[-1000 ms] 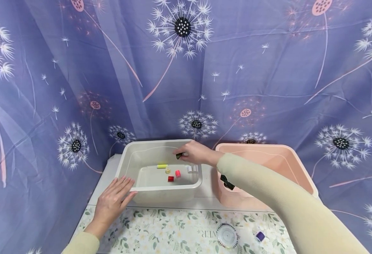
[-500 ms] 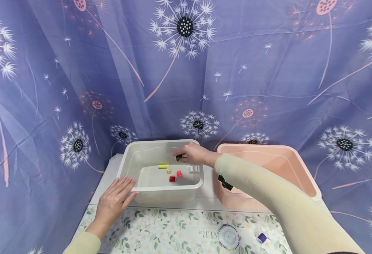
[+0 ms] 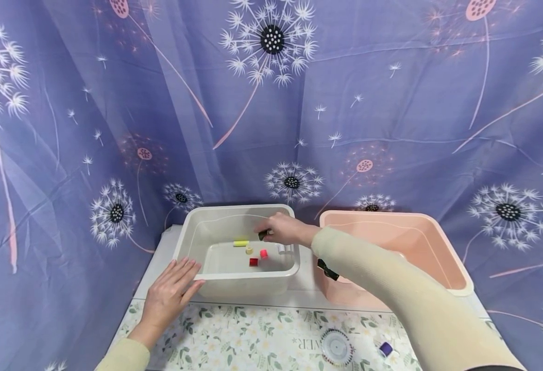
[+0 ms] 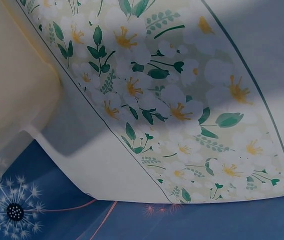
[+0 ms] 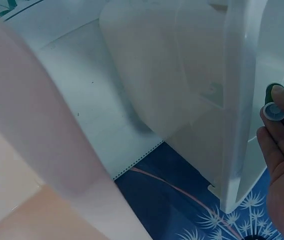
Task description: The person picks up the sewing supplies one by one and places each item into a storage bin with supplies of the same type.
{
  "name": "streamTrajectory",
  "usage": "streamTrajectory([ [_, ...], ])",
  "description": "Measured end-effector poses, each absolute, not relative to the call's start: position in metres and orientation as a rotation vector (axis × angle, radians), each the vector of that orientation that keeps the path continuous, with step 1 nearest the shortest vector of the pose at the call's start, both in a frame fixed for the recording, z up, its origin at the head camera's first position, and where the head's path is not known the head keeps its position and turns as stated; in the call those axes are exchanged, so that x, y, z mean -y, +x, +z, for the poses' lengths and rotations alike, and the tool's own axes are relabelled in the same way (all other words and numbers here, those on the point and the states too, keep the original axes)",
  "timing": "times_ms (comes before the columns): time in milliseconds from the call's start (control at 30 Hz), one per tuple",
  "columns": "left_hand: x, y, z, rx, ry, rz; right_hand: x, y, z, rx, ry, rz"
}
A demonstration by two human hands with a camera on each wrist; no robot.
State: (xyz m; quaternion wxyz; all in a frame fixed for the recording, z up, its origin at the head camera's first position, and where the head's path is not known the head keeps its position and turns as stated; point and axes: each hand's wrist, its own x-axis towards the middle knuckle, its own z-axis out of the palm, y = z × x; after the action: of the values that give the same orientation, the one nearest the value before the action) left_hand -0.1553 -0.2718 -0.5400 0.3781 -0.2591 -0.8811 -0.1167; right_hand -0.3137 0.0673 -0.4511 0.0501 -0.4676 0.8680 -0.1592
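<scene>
My right hand (image 3: 284, 228) reaches inside the grey bin (image 3: 236, 276), over its back right part. Thumb and fingers pinch a dark green thread spool (image 5: 275, 102), whose pale round end shows in the right wrist view. Below it on the bin floor lie spools of thread: yellow (image 3: 241, 243), cream (image 3: 249, 250), pink (image 3: 264, 253) and red (image 3: 253, 262), plus a white spool (image 3: 282, 248) by the right wall. With fingers straight, my left hand (image 3: 166, 296) rests at the bin's near left rim.
To the right stands a pink bin (image 3: 443, 242), partly behind my right sleeve; a dark object (image 3: 328, 270) overlaps its near left corner. A round disc of pins (image 3: 337, 348) and a purple spool (image 3: 385, 349) lie on the flowered mat (image 3: 234, 335). Behind hangs a blue curtain (image 3: 234, 170).
My right hand has sunk slightly within the grey bin, still pinching the green thread spool. My left hand stays at the rim. The whole view has shifted a little.
</scene>
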Motion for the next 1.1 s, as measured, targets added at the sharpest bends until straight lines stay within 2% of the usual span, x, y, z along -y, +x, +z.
streamTrajectory([
  [433,0.269,-0.156,-0.539,2.220,-0.676,-0.319,-0.071,-0.313,-0.455,-2.643,-1.365,-0.452],
  [1100,0.270,-0.156,-0.540,2.213,-0.679,-0.309,-0.090,-0.292,-0.434,-2.653,-1.356,-0.533],
])
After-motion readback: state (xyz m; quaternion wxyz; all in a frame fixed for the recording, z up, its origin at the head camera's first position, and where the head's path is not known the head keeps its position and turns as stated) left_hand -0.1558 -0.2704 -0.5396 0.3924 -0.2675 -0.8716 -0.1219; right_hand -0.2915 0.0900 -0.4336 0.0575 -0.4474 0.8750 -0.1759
